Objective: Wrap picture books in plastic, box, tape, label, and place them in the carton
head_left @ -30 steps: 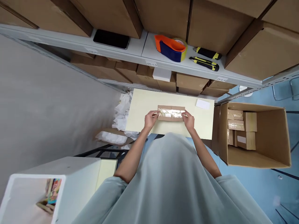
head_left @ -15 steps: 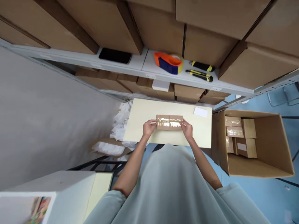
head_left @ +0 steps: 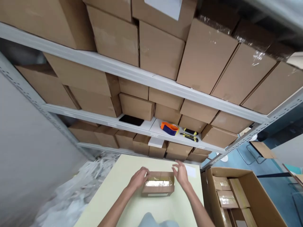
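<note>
Hands (head_left: 159, 175) loosely curled, at either end of a taped cardboard box (head_left: 158, 184), between them.

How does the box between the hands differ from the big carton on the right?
The box is closed, with shiny tape across its top; the carton is open.
The box is far smaller than the carton.
The box sits on the table; the carton is beside it, holding smaller boxes.
Both are brown cardboard.

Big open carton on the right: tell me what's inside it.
Inside the open carton are smaller taped cardboard boxes, one bearing a white label. Whatever lies beneath them is covered, and the picture's bottom edge cuts off the nearest part.
</note>
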Demonstrator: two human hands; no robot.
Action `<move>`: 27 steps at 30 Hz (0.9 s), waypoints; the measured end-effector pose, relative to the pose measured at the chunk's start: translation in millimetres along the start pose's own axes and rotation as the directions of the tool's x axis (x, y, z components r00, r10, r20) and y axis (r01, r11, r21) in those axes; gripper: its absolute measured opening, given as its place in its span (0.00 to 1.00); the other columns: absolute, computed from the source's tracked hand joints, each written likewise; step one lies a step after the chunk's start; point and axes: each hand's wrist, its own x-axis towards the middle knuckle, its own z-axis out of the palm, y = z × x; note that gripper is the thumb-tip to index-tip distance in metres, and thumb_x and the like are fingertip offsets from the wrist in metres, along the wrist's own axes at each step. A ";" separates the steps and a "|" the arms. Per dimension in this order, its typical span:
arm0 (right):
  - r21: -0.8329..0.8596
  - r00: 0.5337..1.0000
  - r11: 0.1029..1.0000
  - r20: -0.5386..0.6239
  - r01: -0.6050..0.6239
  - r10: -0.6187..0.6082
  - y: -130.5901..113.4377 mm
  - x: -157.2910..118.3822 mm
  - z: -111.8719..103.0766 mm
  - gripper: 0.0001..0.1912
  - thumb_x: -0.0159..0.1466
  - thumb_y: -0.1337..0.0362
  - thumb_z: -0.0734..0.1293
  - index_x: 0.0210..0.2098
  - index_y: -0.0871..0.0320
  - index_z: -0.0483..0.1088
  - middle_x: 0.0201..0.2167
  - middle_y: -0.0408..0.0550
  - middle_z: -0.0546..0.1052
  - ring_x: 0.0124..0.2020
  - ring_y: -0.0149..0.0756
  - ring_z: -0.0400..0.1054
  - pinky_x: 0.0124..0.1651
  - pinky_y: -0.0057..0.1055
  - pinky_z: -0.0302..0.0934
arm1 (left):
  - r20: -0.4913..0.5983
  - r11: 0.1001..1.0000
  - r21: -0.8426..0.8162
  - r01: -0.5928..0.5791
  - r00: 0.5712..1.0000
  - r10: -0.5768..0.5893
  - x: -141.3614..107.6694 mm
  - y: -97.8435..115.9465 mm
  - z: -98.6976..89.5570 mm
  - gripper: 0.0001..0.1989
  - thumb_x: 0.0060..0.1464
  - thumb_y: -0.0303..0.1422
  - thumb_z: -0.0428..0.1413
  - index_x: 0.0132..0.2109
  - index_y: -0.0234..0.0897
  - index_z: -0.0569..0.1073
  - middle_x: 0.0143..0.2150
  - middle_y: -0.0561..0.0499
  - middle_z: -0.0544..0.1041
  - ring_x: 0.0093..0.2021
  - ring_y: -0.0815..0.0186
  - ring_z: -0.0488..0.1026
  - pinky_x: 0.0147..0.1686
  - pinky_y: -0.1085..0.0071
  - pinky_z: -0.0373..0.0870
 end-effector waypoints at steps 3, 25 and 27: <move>-0.062 0.998 0.997 -0.022 0.055 -0.056 -37.1 93.9 -29.9 0.16 0.74 0.52 0.65 0.49 0.49 0.84 0.59 0.58 0.85 0.65 0.62 0.78 0.70 0.66 0.70 | -0.068 0.988 -0.052 -0.146 0.988 0.142 62.1 44.4 -25.8 0.10 0.57 0.47 0.60 0.31 0.50 0.78 0.49 0.48 0.86 0.58 0.41 0.85 0.59 0.44 0.82; 0.548 0.990 0.829 0.137 -0.110 0.041 -116.7 49.1 -3.5 0.30 0.72 0.40 0.71 0.60 0.58 0.77 0.54 0.56 0.86 0.55 0.49 0.80 0.62 0.44 0.75 | -0.323 0.814 -0.492 -0.308 0.933 0.157 -33.7 84.2 -49.8 0.15 0.72 0.44 0.57 0.57 0.43 0.81 0.52 0.45 0.85 0.50 0.58 0.85 0.55 0.59 0.87; 0.669 0.984 0.724 0.154 -0.166 0.084 -129.6 5.8 3.6 0.31 0.69 0.38 0.74 0.59 0.55 0.78 0.54 0.54 0.86 0.57 0.49 0.80 0.65 0.45 0.74 | -0.300 0.813 -0.514 -0.274 0.945 0.129 -64.6 85.9 -46.1 0.17 0.71 0.45 0.60 0.59 0.44 0.81 0.53 0.45 0.84 0.50 0.58 0.85 0.54 0.59 0.88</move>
